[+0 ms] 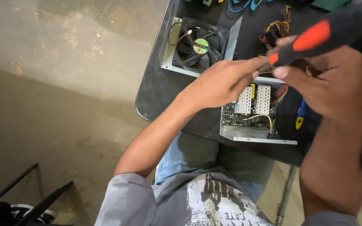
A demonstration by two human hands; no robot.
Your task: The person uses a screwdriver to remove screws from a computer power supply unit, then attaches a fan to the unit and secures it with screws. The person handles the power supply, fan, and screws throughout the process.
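Note:
My right hand (327,86) grips a screwdriver with a black and orange handle (327,31), held up close to the camera. My left hand (223,81) reaches across and pinches the end of the tool just past the handle; the shaft and tip are hidden by my fingers. Below my hands an opened power supply case (256,140) lies on the dark table (151,96), showing a circuit board with two finned heat sinks (254,100). Its lid with a black cooling fan (200,46) lies flipped over at the back.
A bundle of yellow, red and black wires (277,27) lies behind the case. A blue and yellow tool (301,115) rests to the right of the case. Blue cable loops (241,4) sit at the far edge. The concrete floor is to the left, black bars (17,192) bottom left.

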